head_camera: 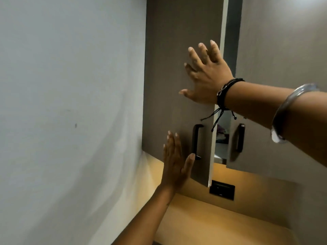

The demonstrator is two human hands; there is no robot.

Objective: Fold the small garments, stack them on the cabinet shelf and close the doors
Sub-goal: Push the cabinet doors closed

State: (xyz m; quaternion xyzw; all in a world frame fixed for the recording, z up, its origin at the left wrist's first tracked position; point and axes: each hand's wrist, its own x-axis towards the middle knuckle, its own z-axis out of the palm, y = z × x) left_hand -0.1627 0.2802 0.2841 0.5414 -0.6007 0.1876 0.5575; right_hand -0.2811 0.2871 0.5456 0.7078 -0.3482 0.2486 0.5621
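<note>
Head view shows both flat, unclenched palms, left hand (174, 160) and right hand (203, 75), against the left door (177, 106), stacked garments (223, 133) inside the gap; uneven pushing could pinch fingertips against the right door (276, 85).

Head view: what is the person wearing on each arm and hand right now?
Both forearms are bare, no sleeves or gloves in view. The right hand has a black cord bracelet at the wrist with loose knotted ends, and a clear, glassy bangle further up the forearm. The left hand shows no jewellery or rings.
</note>
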